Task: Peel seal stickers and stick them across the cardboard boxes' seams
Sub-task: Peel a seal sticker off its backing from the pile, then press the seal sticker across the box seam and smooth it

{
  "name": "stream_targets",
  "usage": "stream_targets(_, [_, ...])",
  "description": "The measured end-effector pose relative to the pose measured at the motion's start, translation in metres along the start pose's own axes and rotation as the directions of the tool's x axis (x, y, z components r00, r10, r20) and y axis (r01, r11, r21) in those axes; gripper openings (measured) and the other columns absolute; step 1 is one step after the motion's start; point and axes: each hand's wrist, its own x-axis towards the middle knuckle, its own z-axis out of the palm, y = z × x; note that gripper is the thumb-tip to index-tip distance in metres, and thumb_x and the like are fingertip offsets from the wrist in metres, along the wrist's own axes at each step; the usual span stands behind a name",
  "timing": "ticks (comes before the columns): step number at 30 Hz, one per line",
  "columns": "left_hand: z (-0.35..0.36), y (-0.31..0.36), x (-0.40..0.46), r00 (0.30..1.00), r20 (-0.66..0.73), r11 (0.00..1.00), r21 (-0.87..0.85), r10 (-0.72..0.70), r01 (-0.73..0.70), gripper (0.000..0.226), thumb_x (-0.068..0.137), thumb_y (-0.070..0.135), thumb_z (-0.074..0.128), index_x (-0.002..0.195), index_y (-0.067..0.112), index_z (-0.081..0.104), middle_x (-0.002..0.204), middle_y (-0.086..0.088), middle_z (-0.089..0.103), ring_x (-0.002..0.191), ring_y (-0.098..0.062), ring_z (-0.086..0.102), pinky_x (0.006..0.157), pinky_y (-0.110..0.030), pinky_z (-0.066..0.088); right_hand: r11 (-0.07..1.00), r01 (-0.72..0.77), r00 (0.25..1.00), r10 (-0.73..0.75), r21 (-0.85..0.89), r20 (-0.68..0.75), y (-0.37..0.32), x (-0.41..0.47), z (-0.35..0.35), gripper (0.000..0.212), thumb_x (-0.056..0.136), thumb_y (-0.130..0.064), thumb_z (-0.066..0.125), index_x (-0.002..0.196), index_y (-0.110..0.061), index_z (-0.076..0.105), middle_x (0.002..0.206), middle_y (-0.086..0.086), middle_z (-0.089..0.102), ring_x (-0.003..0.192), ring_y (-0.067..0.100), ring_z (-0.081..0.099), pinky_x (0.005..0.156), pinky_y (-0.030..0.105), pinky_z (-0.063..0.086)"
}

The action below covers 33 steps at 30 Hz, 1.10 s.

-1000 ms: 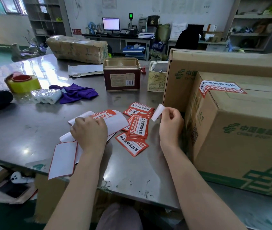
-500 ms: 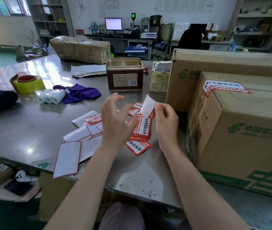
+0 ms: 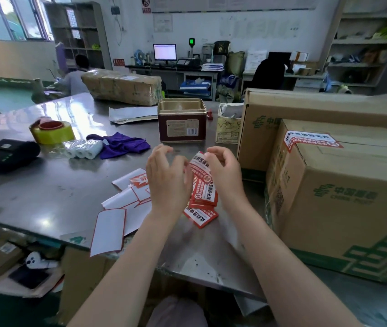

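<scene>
While both hands meet above the surface, the scene reads as follows.

Sticker: a red-and-white seal sticker (image 3: 199, 165) is held up between the two hands, curled, above the pile.
Right hand: the right hand (image 3: 224, 172) has its fingers curled round the sticker's right edge, pinching it.
Left hand: the left hand (image 3: 166, 178) is raised just left of the sticker with fingers spread and loosely bent; whether its thumb touches the sticker cannot be told.
Pile: more stickers (image 3: 203, 199) lie overlapped on the surface (image 3: 46, 192) under the hands.
Backings: white backing sheets (image 3: 110, 228) lie left of the pile, one hanging over the near edge.
Near box: a cardboard box (image 3: 343, 204) stands to the right, a sticker (image 3: 310, 140) already across its top corner seam.
Far box: a second box (image 3: 317, 114) stands behind it, touching.
Tin: an open tin (image 3: 182, 125) stands beyond the hands.
Left side: a purple cloth (image 3: 121, 143), wrapped paper rolls (image 3: 84, 149), a yellow tape roll (image 3: 52, 132) and a black printer (image 3: 7, 154).
</scene>
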Motion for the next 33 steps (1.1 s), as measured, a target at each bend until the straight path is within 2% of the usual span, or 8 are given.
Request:
stream_targets(3, [-0.016, 0.004, 0.014, 0.962, 0.066, 0.933, -0.233, -0.266, 0.274, 0.018, 0.089, 0.015, 0.056, 0.089, 0.003, 0.069, 0.115, -0.020, 0.056, 0.112, -0.030, 0.048, 0.090, -0.031, 0.034, 0.999, 0.035, 0.995, -0.035, 0.001, -0.092, -0.013, -0.002, -0.001, 0.015, 0.092, -0.028, 0.053, 0.106, -0.023, 0.053, 0.104, 0.003, 0.062, 0.092, 0.020, 0.066, 0.077, 0.036, 0.058])
stream_targets(6, [-0.027, 0.005, 0.028, 0.819, 0.242, 0.656, -0.501, -0.521, 0.565, 0.024, 0.090, 0.015, 0.047, 0.078, 0.000, 0.063, 0.105, -0.027, 0.059, 0.105, -0.039, 0.052, 0.084, -0.042, 0.043, 0.999, -0.043, 0.978, 0.036, -0.027, -0.207, -0.019, -0.003, -0.002, 0.022, 0.091, -0.035, 0.054, 0.109, -0.025, 0.046, 0.112, 0.004, 0.057, 0.092, 0.020, 0.066, 0.076, 0.041, 0.059])
stream_targets(14, [-0.079, 0.036, 0.029, 0.731, 0.405, 0.356, -0.678, -0.550, 0.643, 0.032, 0.094, 0.023, 0.045, 0.066, 0.014, 0.057, 0.080, -0.002, 0.064, 0.081, -0.013, 0.055, 0.074, -0.028, 0.042, 0.982, 0.059, 0.982, -0.088, -0.178, -0.164, -0.059, -0.025, -0.010, 0.017, 0.096, -0.031, 0.049, 0.100, -0.017, 0.057, 0.095, 0.001, 0.068, 0.080, 0.012, 0.067, 0.067, 0.026, 0.056])
stream_targets(17, [-0.094, 0.049, 0.032, 0.745, 0.448, 0.342, -0.688, -0.494, 0.640, 0.037, 0.094, 0.037, 0.047, 0.068, 0.016, 0.063, 0.074, 0.007, 0.067, 0.078, -0.008, 0.062, 0.082, -0.031, 0.048, 0.944, 0.152, 0.959, -0.213, -0.292, -0.189, -0.083, -0.031, -0.022, 0.020, 0.096, -0.030, 0.050, 0.102, -0.014, 0.061, 0.094, -0.001, 0.067, 0.078, 0.007, 0.062, 0.057, 0.013, 0.047])
stream_targets(20, [-0.102, 0.066, 0.037, 0.781, 0.459, 0.337, -0.720, -0.423, 0.606, 0.030, 0.091, 0.043, 0.053, 0.071, 0.026, 0.067, 0.081, 0.009, 0.071, 0.086, -0.009, 0.066, 0.089, -0.032, 0.051, 0.922, 0.202, 0.939, -0.278, -0.330, -0.201, -0.107, -0.037, -0.040, 0.024, 0.095, -0.035, 0.050, 0.087, -0.016, 0.062, 0.079, -0.001, 0.068, 0.070, 0.012, 0.064, 0.058, 0.022, 0.049])
stream_targets(25, [-0.109, 0.112, 0.049, 0.846, 0.449, 0.377, -0.759, -0.289, 0.531, 0.028, 0.093, 0.040, 0.052, 0.082, 0.021, 0.069, 0.082, 0.009, 0.069, 0.069, 0.006, 0.062, 0.058, -0.008, 0.044, 0.906, 0.205, 0.939, -0.288, -0.369, -0.187, -0.139, -0.041, -0.086, 0.018, 0.091, -0.030, 0.058, 0.095, -0.013, 0.063, 0.086, 0.000, 0.068, 0.074, 0.011, 0.061, 0.061, 0.020, 0.048])
stream_targets(28, [-0.102, 0.139, 0.056, 0.848, 0.485, 0.379, -0.758, -0.216, 0.530, 0.028, 0.093, 0.039, 0.053, 0.076, 0.024, 0.068, 0.085, 0.006, 0.072, 0.084, -0.001, 0.064, 0.070, -0.017, 0.044, 0.901, 0.166, 0.932, -0.276, -0.400, -0.235, -0.148, -0.037, -0.118, 0.017, 0.091, -0.023, 0.059, 0.103, -0.010, 0.061, 0.094, 0.003, 0.067, 0.080, 0.013, 0.062, 0.059, 0.020, 0.047])
stream_targets(33, [-0.084, 0.184, 0.063, 0.861, 0.498, 0.521, -0.710, -0.104, 0.474, 0.026, 0.091, 0.032, 0.056, 0.078, 0.016, 0.072, 0.083, 0.001, 0.072, 0.081, -0.011, 0.063, 0.069, -0.024, 0.045, 0.887, 0.080, 0.912, -0.249, -0.454, -0.327, -0.159, -0.033, -0.182, 0.026, 0.090, -0.019, 0.060, 0.064, -0.015, 0.058, 0.069, 0.007, 0.063, 0.057, 0.015, 0.048, 0.058, 0.032, 0.041])
